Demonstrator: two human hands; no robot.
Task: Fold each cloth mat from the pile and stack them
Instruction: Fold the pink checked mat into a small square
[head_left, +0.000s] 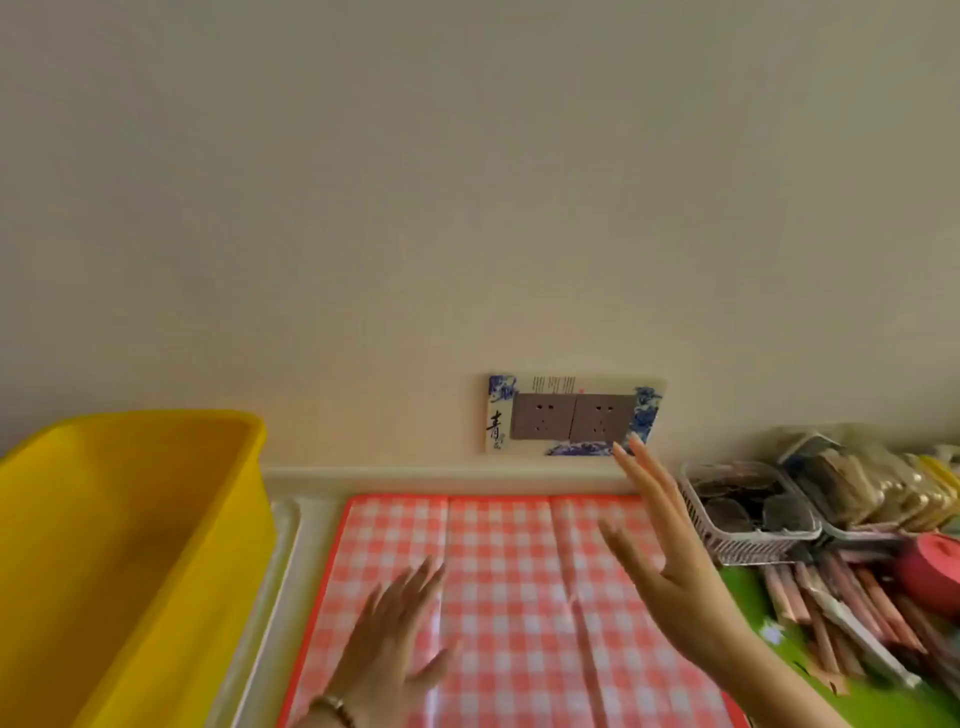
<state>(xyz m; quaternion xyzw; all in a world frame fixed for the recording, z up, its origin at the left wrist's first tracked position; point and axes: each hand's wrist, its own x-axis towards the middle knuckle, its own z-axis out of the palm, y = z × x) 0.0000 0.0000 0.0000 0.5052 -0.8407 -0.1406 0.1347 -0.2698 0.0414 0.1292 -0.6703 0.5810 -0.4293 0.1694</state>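
Head cam only, so here's what it's got: a pink-and-white checked cloth mat (498, 561) with an orange-red border is spread out flat on the white counter (288, 525), right up against the wall, with a few fold creases running across it. The left hand (395, 629) lies palm-down on the mat's near left part, fingers straight, gripping nothing, and there's a bracelet (332, 709) on that wrist. The right hand (660, 545) is lifted above the mat's right side, fingers spread wide, also holding nothing. A big yellow tub (130, 545) sits just left of the mat. On the right there's a white basket (753, 550) and wrapped snack packs (872, 488). A double wall socket (571, 415) sits behind.
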